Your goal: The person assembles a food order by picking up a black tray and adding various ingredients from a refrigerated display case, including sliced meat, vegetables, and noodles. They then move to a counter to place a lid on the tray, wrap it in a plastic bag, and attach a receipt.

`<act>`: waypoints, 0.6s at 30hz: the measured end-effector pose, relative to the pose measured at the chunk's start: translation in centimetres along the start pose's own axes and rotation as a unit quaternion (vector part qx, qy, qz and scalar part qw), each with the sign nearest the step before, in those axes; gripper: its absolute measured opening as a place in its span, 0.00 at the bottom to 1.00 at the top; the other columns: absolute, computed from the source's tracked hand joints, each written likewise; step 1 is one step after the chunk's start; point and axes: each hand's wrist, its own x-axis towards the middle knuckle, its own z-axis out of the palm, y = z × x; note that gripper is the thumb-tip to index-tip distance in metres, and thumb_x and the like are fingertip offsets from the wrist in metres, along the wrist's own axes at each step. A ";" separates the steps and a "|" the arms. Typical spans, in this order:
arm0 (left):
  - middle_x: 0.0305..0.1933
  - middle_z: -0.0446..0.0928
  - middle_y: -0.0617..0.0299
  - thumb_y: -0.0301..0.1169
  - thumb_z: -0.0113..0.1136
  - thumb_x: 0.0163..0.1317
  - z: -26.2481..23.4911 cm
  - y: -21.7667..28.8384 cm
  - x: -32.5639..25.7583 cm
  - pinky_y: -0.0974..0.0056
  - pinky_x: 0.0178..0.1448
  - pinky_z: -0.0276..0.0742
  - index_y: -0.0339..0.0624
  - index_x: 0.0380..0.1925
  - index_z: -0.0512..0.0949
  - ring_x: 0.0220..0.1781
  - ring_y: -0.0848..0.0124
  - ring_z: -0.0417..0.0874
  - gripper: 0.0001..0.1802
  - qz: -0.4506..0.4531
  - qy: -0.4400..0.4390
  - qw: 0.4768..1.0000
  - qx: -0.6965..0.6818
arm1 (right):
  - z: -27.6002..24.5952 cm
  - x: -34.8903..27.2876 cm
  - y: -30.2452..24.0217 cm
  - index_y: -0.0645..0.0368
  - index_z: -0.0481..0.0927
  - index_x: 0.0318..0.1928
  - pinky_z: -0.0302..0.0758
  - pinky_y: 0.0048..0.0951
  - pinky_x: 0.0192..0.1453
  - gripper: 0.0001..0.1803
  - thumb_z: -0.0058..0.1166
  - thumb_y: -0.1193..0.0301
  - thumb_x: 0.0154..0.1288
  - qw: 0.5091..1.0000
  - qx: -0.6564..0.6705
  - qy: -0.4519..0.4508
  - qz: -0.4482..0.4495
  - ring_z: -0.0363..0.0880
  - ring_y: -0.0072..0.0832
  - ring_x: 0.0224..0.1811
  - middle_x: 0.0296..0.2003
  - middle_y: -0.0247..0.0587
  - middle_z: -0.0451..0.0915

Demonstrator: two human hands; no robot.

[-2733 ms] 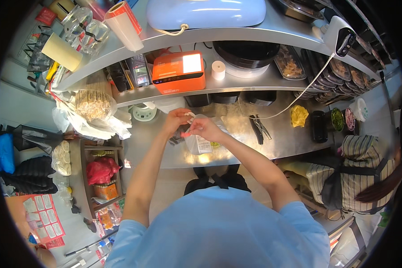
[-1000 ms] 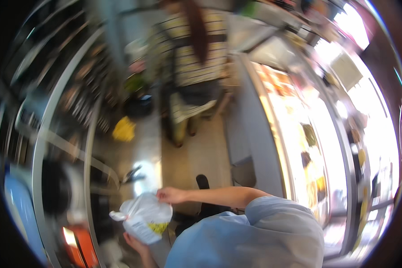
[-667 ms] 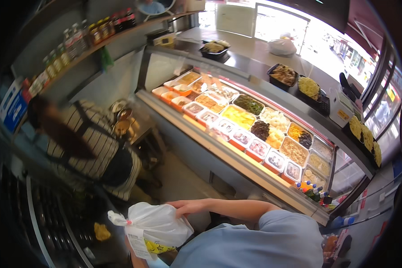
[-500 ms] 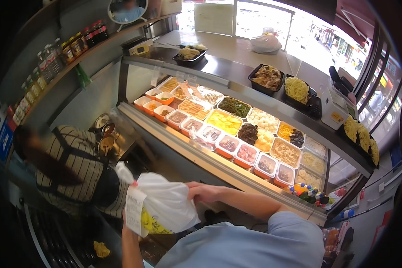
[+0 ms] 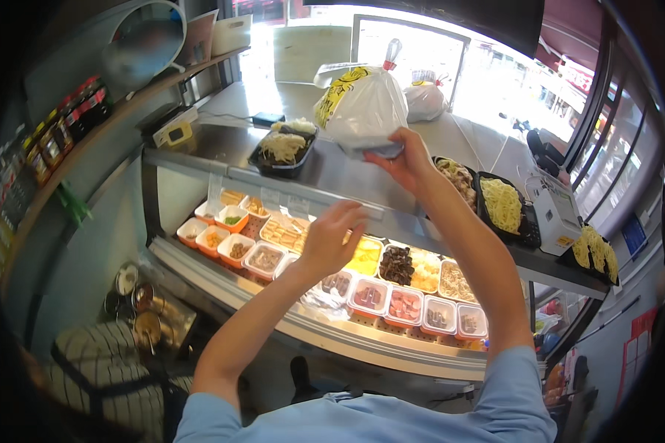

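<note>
A tied white plastic bag (image 5: 369, 107) with yellow and black print is held up over the steel counter top (image 5: 343, 166). My right hand (image 5: 406, 162) grips the bag's lower right corner, thumb under it and fingers against its side. My left hand (image 5: 335, 238) hangs lower, in front of the display case's upper edge. It holds nothing, and its slightly blurred fingers are loosely bent and apart. A pale paper slip (image 5: 332, 72) sticks out at the bag's upper left. The bag's contents are hidden.
Below is a glass display case with several food tubs (image 5: 369, 294). Black trays of noodles (image 5: 282, 148) stand on the ledge, beside a white machine (image 5: 550, 207). Another tied bag (image 5: 425, 100) sits behind. At lower left is a person in a striped top (image 5: 107, 369).
The bag has gone from low in front of me up over the counter, carried in my right hand. My left hand has come off it. My view has shifted toward the counter.
</note>
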 end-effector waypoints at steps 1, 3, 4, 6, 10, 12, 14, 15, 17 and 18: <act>0.48 0.78 0.49 0.26 0.59 0.60 1.1 -1.3 2.6 0.53 0.52 0.77 0.37 0.38 0.78 0.48 0.49 0.80 0.08 0.045 -0.004 0.999 0.008 | -0.2 4.2 0.0 0.70 0.62 0.58 0.82 0.52 0.55 0.28 0.46 0.72 0.56 0.999 -0.007 0.045 -0.017 0.73 0.52 0.55 0.57 0.60 0.67; 0.50 0.76 0.49 0.27 0.60 0.59 2.8 -4.8 5.3 0.51 0.55 0.74 0.37 0.38 0.78 0.50 0.49 0.78 0.09 0.092 -0.011 0.995 0.031 | 0.0 11.6 1.5 0.68 0.63 0.56 0.83 0.57 0.49 0.26 0.45 0.73 0.54 0.986 -0.004 0.166 -0.024 0.72 0.59 0.53 0.58 0.60 0.64; 0.51 0.75 0.48 0.28 0.59 0.59 3.0 -6.5 6.0 0.50 0.58 0.72 0.37 0.39 0.77 0.53 0.49 0.76 0.10 0.108 -0.014 0.993 0.055 | 0.9 15.2 2.1 0.67 0.64 0.55 0.84 0.58 0.46 0.25 0.44 0.74 0.55 0.972 0.005 0.235 -0.020 0.71 0.62 0.53 0.58 0.60 0.63; 0.53 0.73 0.46 0.31 0.58 0.60 4.7 -8.8 6.8 0.47 0.62 0.68 0.37 0.41 0.77 0.58 0.48 0.73 0.12 0.103 -0.033 0.991 0.077 | -2.5 22.3 3.3 0.64 0.64 0.54 0.84 0.60 0.42 0.22 0.43 0.74 0.57 0.957 0.002 0.289 -0.034 0.72 0.65 0.50 0.59 0.60 0.62; 0.58 0.70 0.44 0.38 0.55 0.61 4.0 -9.2 6.8 0.43 0.69 0.59 0.36 0.51 0.75 0.65 0.49 0.66 0.22 0.059 -0.139 0.979 0.137 | -4.6 31.8 7.0 0.63 0.67 0.52 0.80 0.67 0.47 0.16 0.38 0.71 0.65 0.906 0.077 0.404 -0.100 0.69 0.63 0.55 0.58 0.59 0.64; 0.62 0.68 0.44 0.41 0.54 0.61 3.6 -8.7 7.0 0.41 0.71 0.56 0.35 0.57 0.72 0.68 0.48 0.63 0.27 0.061 -0.201 0.967 0.147 | -6.6 36.6 6.4 0.58 0.63 0.64 0.77 0.65 0.53 0.24 0.38 0.72 0.67 0.867 0.194 0.432 -0.155 0.68 0.52 0.61 0.63 0.51 0.62; 0.64 0.67 0.46 0.42 0.53 0.62 4.1 -8.3 6.8 0.39 0.71 0.56 0.36 0.62 0.67 0.70 0.48 0.61 0.31 -0.038 -0.214 0.972 -0.085 | -8.9 40.8 3.9 0.54 0.62 0.66 0.75 0.60 0.59 0.25 0.40 0.70 0.69 0.848 0.226 0.434 -0.203 0.67 0.47 0.63 0.64 0.46 0.62; 0.65 0.66 0.47 0.42 0.53 0.62 4.7 -9.4 5.8 0.39 0.71 0.56 0.36 0.64 0.65 0.70 0.48 0.61 0.32 -0.171 -0.136 0.870 -0.442 | -5.1 42.4 5.7 0.53 0.62 0.66 0.73 0.58 0.61 0.24 0.40 0.69 0.69 0.847 0.238 0.432 -0.200 0.66 0.46 0.64 0.65 0.45 0.63; 0.66 0.65 0.48 0.43 0.52 0.63 5.6 -10.7 5.2 0.38 0.71 0.57 0.37 0.65 0.64 0.71 0.47 0.60 0.33 -0.181 -0.067 0.832 -0.520 | -1.8 44.3 6.3 0.51 0.63 0.65 0.71 0.57 0.63 0.23 0.40 0.66 0.70 0.852 0.238 0.423 -0.193 0.65 0.44 0.65 0.64 0.42 0.63; 0.66 0.65 0.47 0.43 0.51 0.63 5.5 -10.8 5.7 0.37 0.71 0.57 0.37 0.65 0.64 0.71 0.46 0.61 0.33 -0.124 -0.095 0.896 -0.415 | -3.1 45.1 5.7 0.62 0.68 0.57 0.80 0.47 0.51 0.21 0.48 0.72 0.64 0.851 0.176 0.447 -0.211 0.75 0.41 0.52 0.56 0.46 0.71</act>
